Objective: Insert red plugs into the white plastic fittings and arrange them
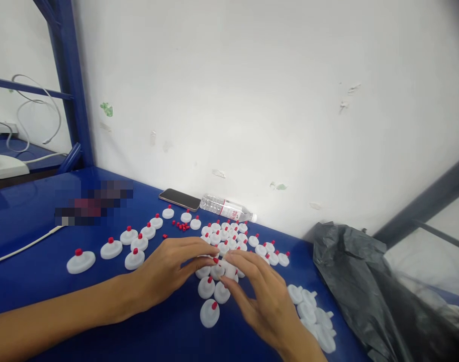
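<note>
My left hand (172,271) reaches in over the blue table, thumb and forefinger pinched on a small red cap (216,260). Opposite it, my right hand (261,291) grips a white round lid (228,270) by its edges, its spout side turned toward the red cap. Cap and lid are very close; whether they touch I cannot tell. Beneath and around both hands lie many white lids with red tips, one of them a red-tipped lid (209,313) in front. My fingers hide part of the cluster.
Loose red caps (182,227) lie behind my left hand. White lids without red tips (308,306) are piled at right, beside a black plastic bag (350,281). A phone (179,199) and a water bottle (227,207) lie along the wall. A white cable (25,245) runs at left.
</note>
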### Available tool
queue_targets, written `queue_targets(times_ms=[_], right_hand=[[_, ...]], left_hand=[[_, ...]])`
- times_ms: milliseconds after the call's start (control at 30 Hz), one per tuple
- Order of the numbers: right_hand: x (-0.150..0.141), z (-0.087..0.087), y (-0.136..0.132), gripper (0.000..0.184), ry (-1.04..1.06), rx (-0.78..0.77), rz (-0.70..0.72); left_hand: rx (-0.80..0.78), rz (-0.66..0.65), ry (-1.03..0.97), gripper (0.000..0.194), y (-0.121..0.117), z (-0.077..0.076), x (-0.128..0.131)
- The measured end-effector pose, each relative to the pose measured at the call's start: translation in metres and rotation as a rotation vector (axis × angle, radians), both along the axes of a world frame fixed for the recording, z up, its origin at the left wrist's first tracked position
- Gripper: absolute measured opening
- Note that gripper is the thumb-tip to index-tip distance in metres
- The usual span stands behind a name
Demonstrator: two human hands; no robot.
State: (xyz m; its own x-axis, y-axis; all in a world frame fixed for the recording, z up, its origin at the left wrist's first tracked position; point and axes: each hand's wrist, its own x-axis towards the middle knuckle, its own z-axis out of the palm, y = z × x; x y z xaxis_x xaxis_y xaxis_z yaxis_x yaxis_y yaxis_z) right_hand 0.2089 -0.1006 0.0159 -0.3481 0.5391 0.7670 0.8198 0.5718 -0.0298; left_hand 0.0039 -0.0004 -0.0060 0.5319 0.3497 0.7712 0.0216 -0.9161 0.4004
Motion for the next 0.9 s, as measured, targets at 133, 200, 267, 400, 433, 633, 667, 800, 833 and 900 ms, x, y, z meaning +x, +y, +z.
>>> queue_targets(times_ms=[133, 200, 267, 400, 433, 633, 667, 800, 833, 900], right_hand=[[0.001, -0.002, 0.0, 0.033, 0.017, -0.018, 0.016], [0.001, -0.002, 0.0, 0.035, 0.035, -0.026, 0.047], [0.001, 0.0, -0.001, 0.037, 0.078, -0.044, 0.086], [-0.001, 0.001, -0.003, 0.035, 0.255, -0.154, 0.121], [-0.001, 0.0, -0.004, 0.033, 0.303, -0.205, 0.123], [0.004, -0.003, -0.002, 0.025, 0.472, -0.439, 0.16], [0.005, -0.004, -0.002, 0.025, 0.483, -0.455, 0.162], [0.005, -0.009, -0.002, 0.022, 0.541, -0.527, 0.14], [0.005, -0.01, -0.003, 0.021, 0.55, -0.549, 0.137], [0.005, -0.013, -0.003, 0.022, 0.557, -0.593, 0.132]], left_hand=[[0.095, -0.014, 0.067, 0.015, 0.003, 0.0, 0.0], [0.123, -0.032, 0.072, 0.016, 0.005, -0.001, -0.001], [0.145, -0.053, 0.076, 0.017, 0.006, -0.002, -0.001], [0.175, -0.096, 0.077, 0.016, 0.008, 0.0, -0.005], [0.174, -0.117, 0.087, 0.015, 0.009, 0.001, -0.006], [0.159, -0.216, 0.198, 0.013, 0.013, 0.01, -0.011], [0.148, -0.233, 0.199, 0.014, 0.013, 0.011, -0.012], [0.06, -0.32, 0.248, 0.022, 0.014, 0.01, -0.012], [0.042, -0.332, 0.265, 0.024, 0.014, 0.009, -0.012], [0.009, -0.337, 0.295, 0.025, 0.014, 0.007, -0.012]])
